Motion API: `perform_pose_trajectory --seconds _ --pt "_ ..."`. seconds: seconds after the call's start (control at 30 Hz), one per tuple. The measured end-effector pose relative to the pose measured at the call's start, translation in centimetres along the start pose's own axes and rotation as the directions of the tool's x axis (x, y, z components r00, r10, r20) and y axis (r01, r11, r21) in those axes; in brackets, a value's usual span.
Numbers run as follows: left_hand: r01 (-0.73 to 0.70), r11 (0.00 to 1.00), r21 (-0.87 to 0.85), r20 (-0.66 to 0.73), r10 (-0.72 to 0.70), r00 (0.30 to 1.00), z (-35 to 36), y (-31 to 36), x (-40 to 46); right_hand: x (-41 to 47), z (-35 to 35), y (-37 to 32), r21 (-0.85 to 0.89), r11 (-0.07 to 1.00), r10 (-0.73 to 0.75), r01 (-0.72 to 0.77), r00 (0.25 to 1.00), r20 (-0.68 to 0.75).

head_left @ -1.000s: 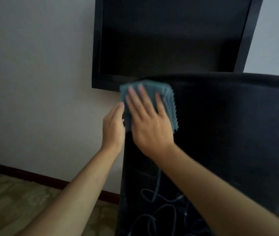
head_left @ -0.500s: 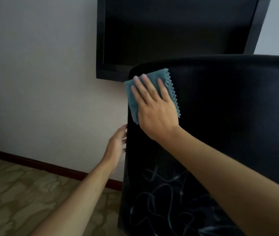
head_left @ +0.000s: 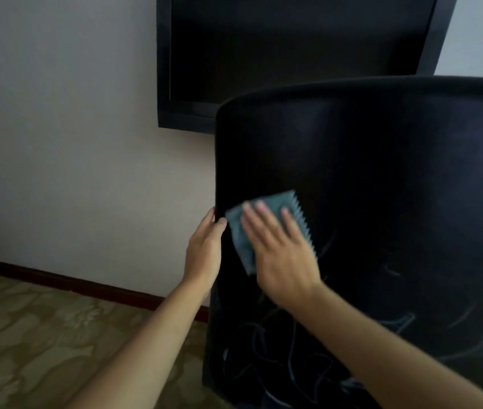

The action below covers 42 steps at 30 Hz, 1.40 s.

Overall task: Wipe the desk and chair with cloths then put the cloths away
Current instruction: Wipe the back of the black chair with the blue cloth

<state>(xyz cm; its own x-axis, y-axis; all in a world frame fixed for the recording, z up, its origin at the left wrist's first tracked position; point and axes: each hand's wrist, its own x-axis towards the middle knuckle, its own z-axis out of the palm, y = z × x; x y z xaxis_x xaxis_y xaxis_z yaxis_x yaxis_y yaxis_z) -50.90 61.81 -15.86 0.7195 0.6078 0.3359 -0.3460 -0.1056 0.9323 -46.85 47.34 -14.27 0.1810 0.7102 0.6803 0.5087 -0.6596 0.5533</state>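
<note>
The black chair back (head_left: 381,187) fills the right half of the head view, with faint pale streaks low on its surface. A teal cloth with a zigzag edge (head_left: 241,234) lies flat against it near its left edge. My right hand (head_left: 281,255) presses the cloth to the chair with straight, spread fingers. My left hand (head_left: 203,246) holds the chair's left edge just beside the cloth, thumb on the near face and fingers hidden behind the edge.
A dark framed screen (head_left: 293,54) hangs on the pale wall (head_left: 63,143) behind the chair. A dark red skirting board (head_left: 72,283) runs along the wall's foot. Patterned beige carpet (head_left: 42,335) covers the floor at the lower left.
My right hand has slid the cloth down the chair back from its top corner. My left hand, loose beside the chair half a second ago, now holds the left edge.
</note>
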Motion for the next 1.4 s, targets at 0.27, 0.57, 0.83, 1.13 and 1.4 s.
perform_pose_trajectory --seconds 0.27,0.57,0.83,1.13,1.4 --pt "-0.025 0.972 0.235 -0.197 0.073 0.978 3.7 -0.5 -2.6 -6.1 2.1 -0.4 -0.007 0.995 -0.097 0.099 0.985 0.146" --pt "-0.061 0.942 0.329 -0.251 0.15 0.956 4.6 0.6 -3.4 -2.8 -2.0 5.9 0.019 0.987 0.161 -0.16 0.966 -0.203" --pt "-0.048 0.923 0.381 -0.268 0.16 0.95 5.6 1.0 -3.9 -9.7 1.4 3.4 -0.008 1.0 -0.012 0.011 0.999 -0.048" --pt "-0.006 0.922 0.387 -0.225 0.101 0.969 5.2 1.3 -4.4 -4.7 -3.0 9.0 0.084 0.98 0.193 -0.178 0.954 -0.228" --pt "-0.395 0.8 0.452 -0.07 0.474 0.878 10.2 2.2 -7.4 -16.0 0.9 5.9 0.006 1.0 0.019 -0.019 0.999 -0.041"
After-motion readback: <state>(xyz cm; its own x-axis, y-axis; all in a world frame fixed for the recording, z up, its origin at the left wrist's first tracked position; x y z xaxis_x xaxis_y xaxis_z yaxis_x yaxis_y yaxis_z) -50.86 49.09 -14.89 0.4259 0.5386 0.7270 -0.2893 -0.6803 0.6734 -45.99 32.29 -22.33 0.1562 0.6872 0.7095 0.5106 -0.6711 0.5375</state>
